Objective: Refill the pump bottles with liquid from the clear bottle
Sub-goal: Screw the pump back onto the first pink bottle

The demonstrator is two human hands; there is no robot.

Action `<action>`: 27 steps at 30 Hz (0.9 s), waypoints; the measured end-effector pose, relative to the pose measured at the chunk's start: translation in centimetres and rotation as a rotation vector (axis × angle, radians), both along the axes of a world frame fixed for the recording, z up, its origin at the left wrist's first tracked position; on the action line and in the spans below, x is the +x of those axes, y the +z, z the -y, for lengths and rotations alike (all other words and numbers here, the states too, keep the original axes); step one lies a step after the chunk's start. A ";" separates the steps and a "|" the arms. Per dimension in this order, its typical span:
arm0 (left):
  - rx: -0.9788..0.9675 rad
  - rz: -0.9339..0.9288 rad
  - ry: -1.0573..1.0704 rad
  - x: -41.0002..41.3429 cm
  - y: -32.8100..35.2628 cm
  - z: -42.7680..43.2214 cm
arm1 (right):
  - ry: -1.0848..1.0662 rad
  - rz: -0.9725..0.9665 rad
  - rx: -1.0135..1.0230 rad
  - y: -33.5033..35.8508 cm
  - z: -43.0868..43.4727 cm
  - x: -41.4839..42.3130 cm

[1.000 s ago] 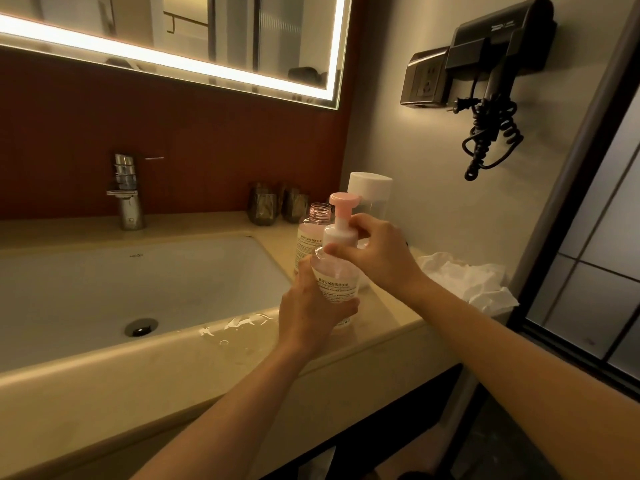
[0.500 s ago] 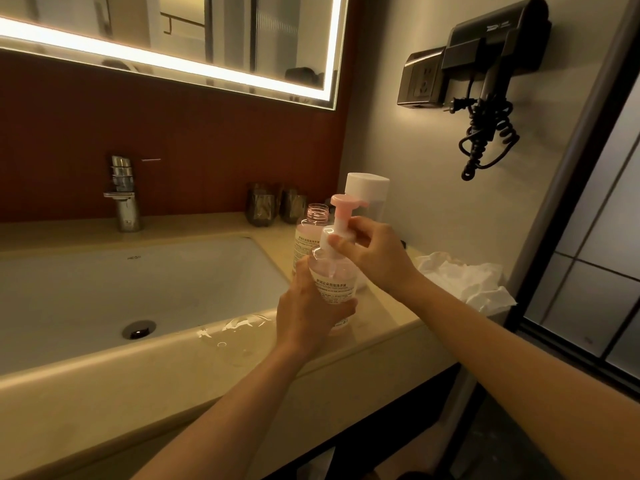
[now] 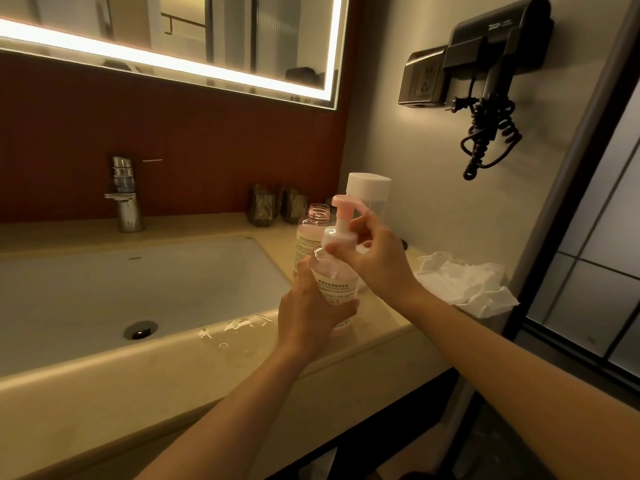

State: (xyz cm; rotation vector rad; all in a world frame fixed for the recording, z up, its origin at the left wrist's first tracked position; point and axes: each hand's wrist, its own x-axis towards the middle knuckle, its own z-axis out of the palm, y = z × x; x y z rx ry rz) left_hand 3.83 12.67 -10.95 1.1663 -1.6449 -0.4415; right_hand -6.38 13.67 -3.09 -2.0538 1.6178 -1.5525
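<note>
A clear pump bottle (image 3: pixel 334 282) with a white label and pinkish liquid stands on the counter right of the sink. My left hand (image 3: pixel 311 313) grips its body from the left. My right hand (image 3: pixel 375 261) pinches the white collar of its pink pump head (image 3: pixel 344 211). Just behind stands a second clear bottle (image 3: pixel 308 233) with an open threaded neck and no cap. A taller bottle with a white cap (image 3: pixel 369 194) is behind both, partly hidden.
A white sink (image 3: pixel 138 289) with a chrome tap (image 3: pixel 124 195) fills the left. Clear plastic wrap (image 3: pixel 242 327) lies on the counter's front edge. Crumpled white tissue (image 3: pixel 464 282) is at the right. Two dark tumblers (image 3: pixel 277 206) stand at the back wall. A wall hair dryer (image 3: pixel 491 64) hangs above.
My right hand has shifted around the pump collar, fingers turning on it. The bottle stays in my left hand at the same spot.
</note>
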 end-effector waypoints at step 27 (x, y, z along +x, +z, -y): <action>-0.041 -0.024 -0.050 -0.1 -0.1 0.4 | 0.010 -0.038 0.062 0.5 0.4 -0.2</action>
